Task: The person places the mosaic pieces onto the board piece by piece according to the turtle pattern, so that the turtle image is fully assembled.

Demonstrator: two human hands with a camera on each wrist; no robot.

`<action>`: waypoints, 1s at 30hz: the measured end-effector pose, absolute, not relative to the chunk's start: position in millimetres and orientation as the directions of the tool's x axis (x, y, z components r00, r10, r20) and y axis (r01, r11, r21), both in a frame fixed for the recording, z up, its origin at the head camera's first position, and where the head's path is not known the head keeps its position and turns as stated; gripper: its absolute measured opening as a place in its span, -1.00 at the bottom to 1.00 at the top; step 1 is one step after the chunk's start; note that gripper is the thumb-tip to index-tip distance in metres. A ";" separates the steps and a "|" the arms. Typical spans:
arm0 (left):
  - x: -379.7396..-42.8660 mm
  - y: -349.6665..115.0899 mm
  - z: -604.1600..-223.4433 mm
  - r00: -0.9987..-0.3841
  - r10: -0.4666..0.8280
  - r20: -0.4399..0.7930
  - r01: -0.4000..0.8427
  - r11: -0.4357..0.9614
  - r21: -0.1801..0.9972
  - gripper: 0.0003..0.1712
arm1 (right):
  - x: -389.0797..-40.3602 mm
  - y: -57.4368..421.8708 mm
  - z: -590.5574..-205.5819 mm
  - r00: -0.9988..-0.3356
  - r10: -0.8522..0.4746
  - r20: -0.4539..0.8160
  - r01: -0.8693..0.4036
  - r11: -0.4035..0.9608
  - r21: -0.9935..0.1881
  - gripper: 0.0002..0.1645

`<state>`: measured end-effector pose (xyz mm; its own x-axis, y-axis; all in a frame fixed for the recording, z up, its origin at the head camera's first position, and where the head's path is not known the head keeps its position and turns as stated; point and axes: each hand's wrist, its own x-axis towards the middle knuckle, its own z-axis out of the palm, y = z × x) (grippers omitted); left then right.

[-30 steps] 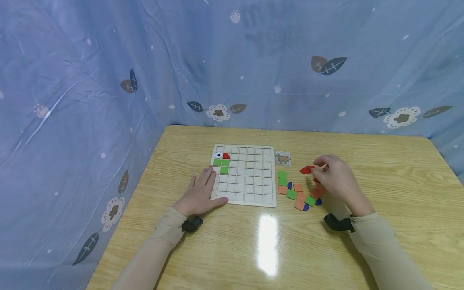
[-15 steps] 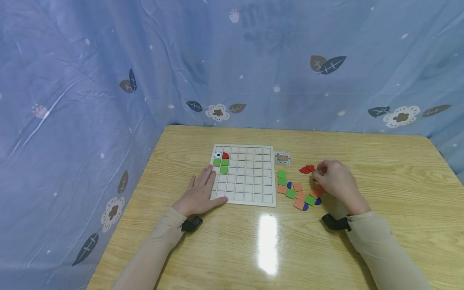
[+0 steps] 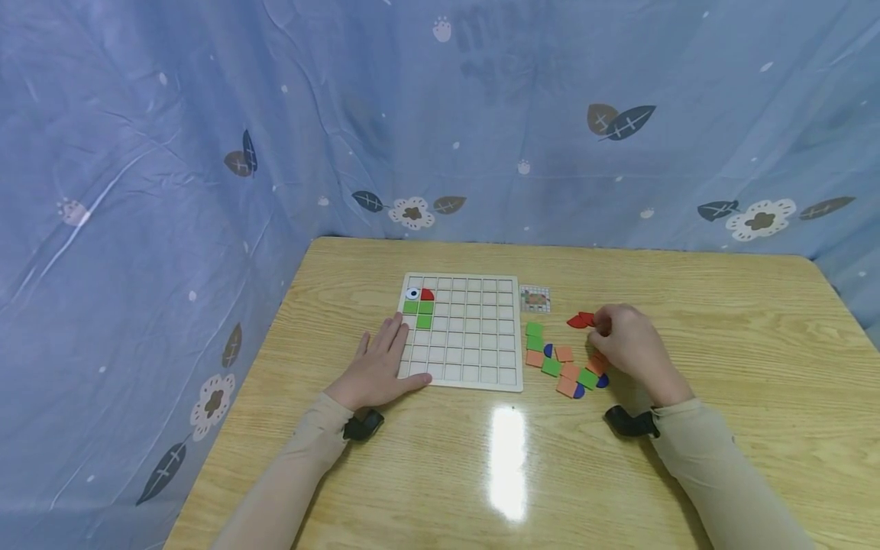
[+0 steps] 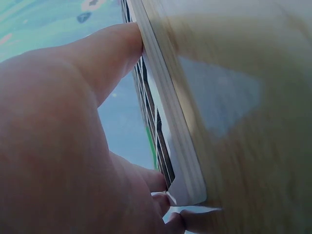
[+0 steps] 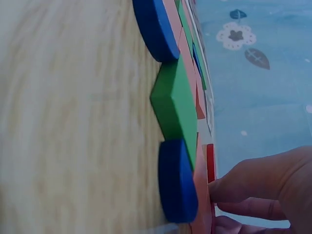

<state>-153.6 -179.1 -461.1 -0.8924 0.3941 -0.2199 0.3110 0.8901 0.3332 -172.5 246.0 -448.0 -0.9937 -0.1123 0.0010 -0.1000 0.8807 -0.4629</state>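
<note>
My left hand point(image 3: 371, 376) rests at the left edge of a white grid board point(image 3: 472, 342), fingers extended and thumb at the near rim. In its upper left cells lie a round eye tile point(image 3: 412, 294), a red quarter-round tile point(image 3: 428, 295) and green tiles point(image 3: 424, 321). Over to the right, my right hand point(image 3: 634, 345) has its fingers curled down beside two red tiles point(image 3: 577, 321). The right wrist view shows thumb and fingers pinching at a red tile point(image 5: 210, 163), mostly hidden by the hand.
Loose green point(image 3: 535, 330), orange point(image 3: 564, 354) and blue tiles point(image 3: 602, 380) lie between the board and my right hand. A small picture card point(image 3: 535, 299) sits by the board's upper right corner. A blue patterned curtain point(image 3: 536, 153) hangs behind the table.
My right hand has come down, and its thumb and fingers have closed together near the red tiles. The left hand and the board stay put.
</note>
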 end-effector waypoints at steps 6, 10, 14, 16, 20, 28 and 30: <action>-154.2 -178.5 -461.0 -0.892 0.391 -0.224 0.308 0.892 0.330 0.26 | -170.1 247.8 -443.3 -0.995 -0.098 -0.026 -0.077 0.899 -0.432 -0.73; -154.5 -178.5 -460.2 -0.891 0.392 -0.228 0.307 0.891 0.335 0.26 | -169.2 247.9 -440.3 -0.993 -0.102 -0.051 -0.072 0.907 -0.416 -0.72; -154.4 -179.1 -460.1 -0.891 0.393 -0.227 0.308 0.891 0.333 0.26 | -170.9 246.8 -440.4 -0.990 -0.125 -0.060 -0.088 0.902 -0.423 -0.73; -154.5 -179.1 -460.4 -0.891 0.393 -0.226 0.309 0.892 0.331 0.26 | -171.8 246.9 -441.6 -0.989 -0.132 -0.059 -0.095 0.900 -0.425 -0.75; -154.6 -179.1 -460.9 -0.891 0.393 -0.229 0.309 0.893 0.328 0.26 | -173.6 248.4 -443.8 -0.988 -0.144 -0.059 -0.104 0.895 -0.434 -0.77; -155.2 -179.8 -461.9 -0.892 0.389 -0.230 0.306 0.895 0.325 0.26 | -175.9 248.8 -446.0 -0.988 -0.155 -0.026 -0.117 0.834 -0.540 -0.73; -155.3 -179.6 -461.6 -0.892 0.388 -0.232 0.306 0.895 0.323 0.26 | -176.2 247.7 -445.3 -0.987 -0.161 -0.002 -0.130 0.805 -0.579 -0.71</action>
<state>-155.3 -179.6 -461.6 -0.8918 0.3885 -0.2319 0.3060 0.8955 0.3233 -176.2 247.7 -445.3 -0.9870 -0.1607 -0.0017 -0.1300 0.8046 -0.5794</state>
